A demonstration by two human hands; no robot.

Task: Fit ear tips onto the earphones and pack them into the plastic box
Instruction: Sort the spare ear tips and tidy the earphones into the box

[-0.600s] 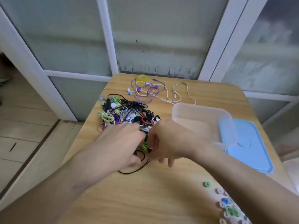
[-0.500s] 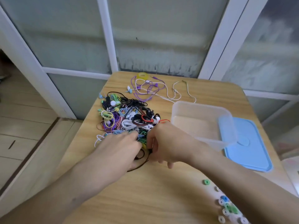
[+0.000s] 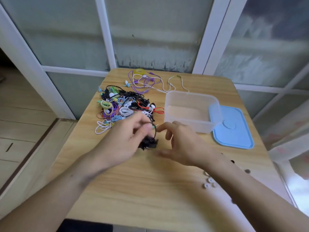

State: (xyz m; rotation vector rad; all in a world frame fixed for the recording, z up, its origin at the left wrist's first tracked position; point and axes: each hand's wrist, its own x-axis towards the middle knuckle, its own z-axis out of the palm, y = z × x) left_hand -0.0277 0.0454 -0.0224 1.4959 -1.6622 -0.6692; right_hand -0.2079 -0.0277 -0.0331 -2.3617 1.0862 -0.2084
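1. Earphones, a black bundle (image 3: 149, 141), sat pinched in the left hand (image 3: 123, 139), whose thumb and curled fingers gripped the dark coiled cord just in front of the heap of coloured earphones (image 3: 124, 106).
2. A thin black loop rose from the bundle toward a small green piece beside the left thumb; motion blur hid finer detail.
3. The right hand (image 3: 184, 144) hovered just right of the bundle, fingers loosely spread and holding nothing, its index finger reaching toward the loop; whether it touched the cord could not be told.
4. The plastic box (image 3: 190, 99) stood right of the heap, translucent and open, with its bare floor showing.
5. A blue lid (image 3: 234, 129) lay flat beside the box's right wall, partly seen through it.
6. Loose ear tips (image 3: 208, 182) lay on the wooden table (image 3: 150, 190) near the right forearm, well in front of the box.
7. Compared with half a second earlier, both hands had drawn back from the heap's edge toward the person, the black cord had gathered up off the table into the left hand, and the right hand had opened.
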